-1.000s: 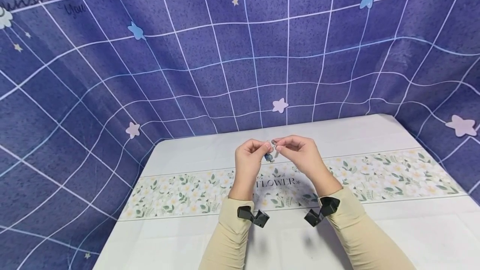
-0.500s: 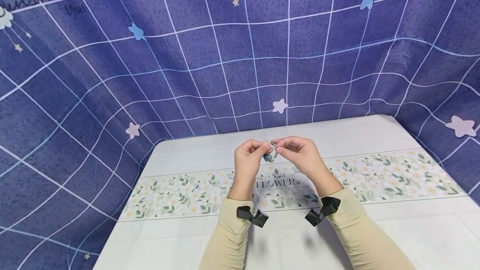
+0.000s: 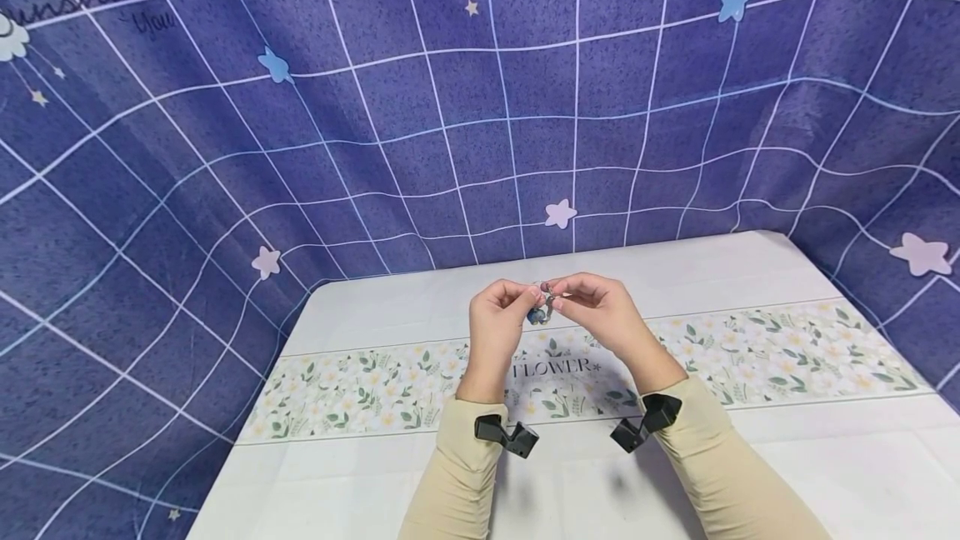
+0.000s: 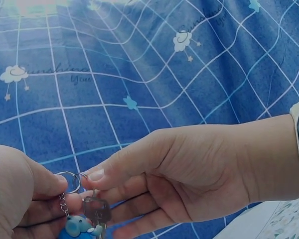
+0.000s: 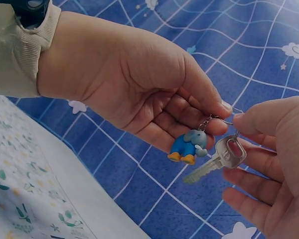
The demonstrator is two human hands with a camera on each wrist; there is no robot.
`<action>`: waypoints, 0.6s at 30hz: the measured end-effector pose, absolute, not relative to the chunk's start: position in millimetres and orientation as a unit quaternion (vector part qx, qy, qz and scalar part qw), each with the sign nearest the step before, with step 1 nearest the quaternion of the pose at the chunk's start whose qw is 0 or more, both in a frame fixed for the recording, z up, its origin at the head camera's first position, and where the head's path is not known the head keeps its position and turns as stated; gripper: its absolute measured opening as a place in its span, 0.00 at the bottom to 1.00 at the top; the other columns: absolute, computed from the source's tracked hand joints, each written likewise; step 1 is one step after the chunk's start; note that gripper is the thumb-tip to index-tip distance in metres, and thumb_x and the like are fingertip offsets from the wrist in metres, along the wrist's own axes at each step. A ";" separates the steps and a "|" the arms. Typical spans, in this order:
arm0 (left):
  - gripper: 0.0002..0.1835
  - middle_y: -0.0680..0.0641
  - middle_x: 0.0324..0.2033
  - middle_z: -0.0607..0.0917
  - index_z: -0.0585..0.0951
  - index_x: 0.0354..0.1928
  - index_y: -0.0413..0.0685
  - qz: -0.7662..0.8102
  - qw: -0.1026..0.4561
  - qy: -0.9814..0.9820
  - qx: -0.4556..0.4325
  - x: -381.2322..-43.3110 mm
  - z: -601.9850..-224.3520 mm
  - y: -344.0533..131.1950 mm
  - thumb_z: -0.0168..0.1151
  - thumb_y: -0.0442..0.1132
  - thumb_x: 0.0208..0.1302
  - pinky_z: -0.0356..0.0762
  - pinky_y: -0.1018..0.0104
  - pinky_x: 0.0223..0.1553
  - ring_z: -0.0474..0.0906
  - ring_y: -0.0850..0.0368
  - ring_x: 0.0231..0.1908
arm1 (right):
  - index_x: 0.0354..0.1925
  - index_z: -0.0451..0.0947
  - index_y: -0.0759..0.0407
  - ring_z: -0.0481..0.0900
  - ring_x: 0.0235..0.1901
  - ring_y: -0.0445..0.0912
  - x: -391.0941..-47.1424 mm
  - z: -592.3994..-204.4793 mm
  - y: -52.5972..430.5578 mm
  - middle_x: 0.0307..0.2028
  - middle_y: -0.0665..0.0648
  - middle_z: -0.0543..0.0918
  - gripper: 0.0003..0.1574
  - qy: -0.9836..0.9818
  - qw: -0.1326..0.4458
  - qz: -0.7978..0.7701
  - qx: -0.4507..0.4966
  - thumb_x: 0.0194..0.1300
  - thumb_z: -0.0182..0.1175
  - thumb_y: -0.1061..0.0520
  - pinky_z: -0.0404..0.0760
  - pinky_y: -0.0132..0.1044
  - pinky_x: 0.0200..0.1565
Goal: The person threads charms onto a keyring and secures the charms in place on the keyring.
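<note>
Both hands meet above the table, around a metal key ring (image 4: 70,182). My left hand (image 3: 497,319) pinches the ring between thumb and fingertips. From it a short chain holds an elephant charm (image 5: 188,146) with a grey head, blue body and yellow feet. My right hand (image 3: 606,311) pinches the ring's other side, its thumb tip close to the left one. A silver key (image 5: 224,157) hangs below the right thumb, tilted toward the charm in the right wrist view. In the left wrist view the charm partly covers the key. Fingertips hide part of the ring.
A white table (image 3: 360,473) with a flowered band and the word FLOWER lies beneath the hands. Behind it hangs a purple-blue curtain (image 3: 420,140) with grid lines and stars. Black wrist cameras (image 3: 507,435) sit on both sleeves.
The elephant charm has turned slightly and shows more of its coloured side. The key hangs a little nearer to the charm. Both hands stay almost in place.
</note>
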State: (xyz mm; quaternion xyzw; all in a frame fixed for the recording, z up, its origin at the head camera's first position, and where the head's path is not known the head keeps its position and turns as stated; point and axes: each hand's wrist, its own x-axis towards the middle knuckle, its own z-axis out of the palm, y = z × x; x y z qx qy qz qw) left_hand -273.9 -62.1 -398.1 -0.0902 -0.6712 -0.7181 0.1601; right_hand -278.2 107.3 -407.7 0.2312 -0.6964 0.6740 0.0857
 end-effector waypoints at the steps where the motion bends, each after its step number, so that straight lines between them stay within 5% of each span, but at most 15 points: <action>1: 0.06 0.44 0.25 0.88 0.83 0.31 0.30 -0.717 0.161 -0.672 -0.091 -274.0 -398.3 -62.0 0.69 0.28 0.62 0.81 0.71 0.34 0.85 0.62 0.28 | 0.43 0.80 0.74 0.84 0.51 0.41 -278.4 -408.1 107.4 0.53 0.71 0.83 0.07 -0.697 0.084 0.673 0.230 0.65 0.64 0.70 0.80 0.32 0.55; 18: 0.05 0.40 0.27 0.89 0.85 0.30 0.33 -0.680 0.168 -0.705 -0.108 -274.6 -399.3 -61.2 0.70 0.30 0.61 0.80 0.72 0.32 0.83 0.62 0.27 | 0.39 0.82 0.71 0.84 0.50 0.46 -280.5 -409.1 106.3 0.49 0.68 0.85 0.07 -0.716 0.097 0.662 0.201 0.68 0.65 0.65 0.81 0.32 0.53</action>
